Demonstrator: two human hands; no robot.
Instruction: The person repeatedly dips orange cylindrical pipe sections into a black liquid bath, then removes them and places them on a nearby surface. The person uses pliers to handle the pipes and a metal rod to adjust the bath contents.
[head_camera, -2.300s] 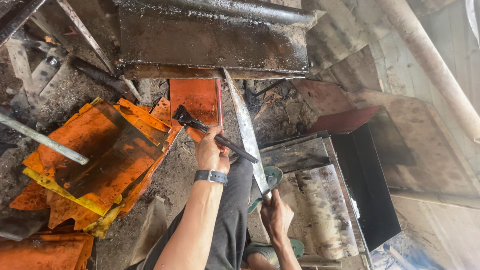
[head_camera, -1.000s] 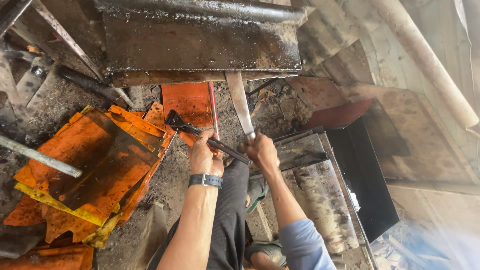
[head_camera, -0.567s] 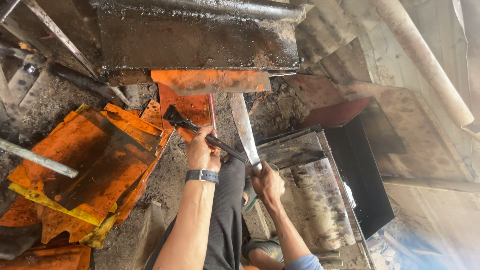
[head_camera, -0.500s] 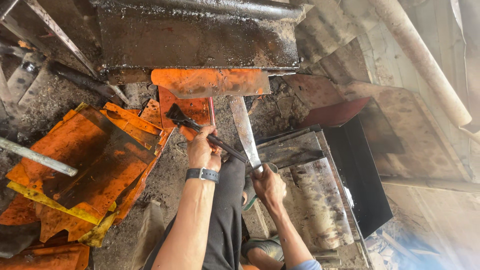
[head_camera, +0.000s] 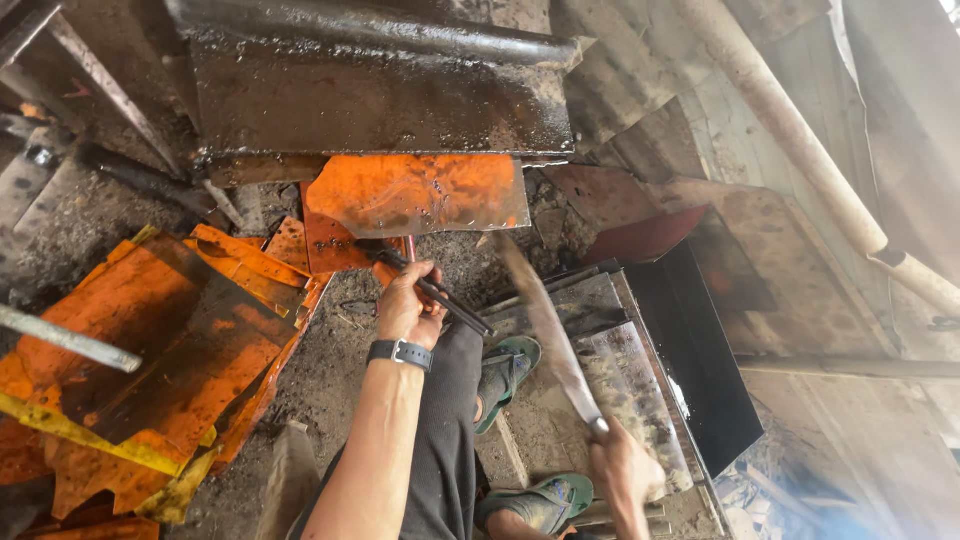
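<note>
My left hand (head_camera: 408, 303), with a dark wristwatch (head_camera: 400, 352) on the wrist, grips black tongs (head_camera: 425, 285). The tongs reach toward a glowing orange metal sheet (head_camera: 420, 192) that sticks out from under a dark greasy press plate (head_camera: 370, 85). My right hand (head_camera: 625, 470), low in the view, holds the handle of a long flat metal blade (head_camera: 545, 322); the blade slants up toward the sheet's right corner, its tip blurred. My dark trouser leg and green sandals (head_camera: 510, 368) lie between the two hands.
A pile of orange metal sheets (head_camera: 150, 350) lies at the left with a grey bar (head_camera: 65, 338) across it. A black box (head_camera: 695, 350) and stacked grey plates (head_camera: 630, 380) stand at the right. A thick pole (head_camera: 800, 140) runs diagonally at the upper right.
The orange sheet has come further out from under the press plate. My right hand has drawn back and down with the blade. My left hand stays on the tongs.
</note>
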